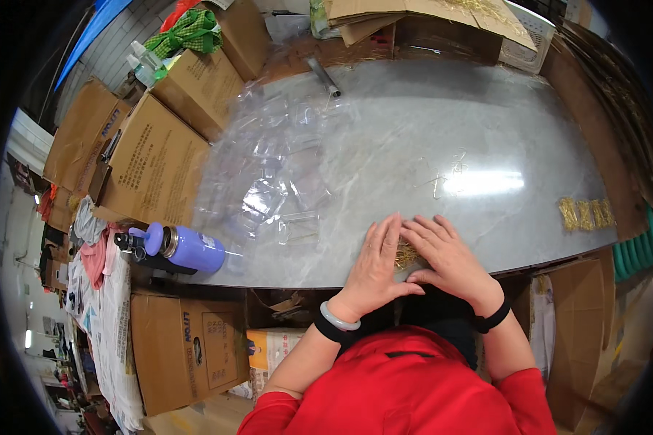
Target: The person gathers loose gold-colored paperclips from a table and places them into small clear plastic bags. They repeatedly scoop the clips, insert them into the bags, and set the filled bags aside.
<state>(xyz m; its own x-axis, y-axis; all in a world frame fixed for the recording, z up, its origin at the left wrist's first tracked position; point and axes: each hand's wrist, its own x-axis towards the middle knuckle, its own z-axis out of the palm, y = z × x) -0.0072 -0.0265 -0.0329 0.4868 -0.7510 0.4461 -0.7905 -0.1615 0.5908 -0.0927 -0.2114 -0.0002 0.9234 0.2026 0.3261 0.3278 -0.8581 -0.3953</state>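
A small heap of thin gold-coloured pins or wires (406,255) lies on the grey marbled table (384,116) near its front edge. My left hand (374,267) rests along the heap's left side, fingers stretched out and close together. On the other side my right hand (448,262) lies with its fingers extended, covering part of the heap. The fingertips of both hands nearly meet beyond it. Neither hand grips anything. A few loose gold wires (437,184) lie farther out on the tabletop. Toward the right edge sit several neat gold bundles (586,214) in a row.
Clear plastic cases (276,170) cover the table's left part. A purple bottle (199,250), its lid open, lies or leans at the front left corner. Cardboard boxes (156,163) line the left side. A metal tube (323,77) and cardboard sheets (435,16) are at the back.
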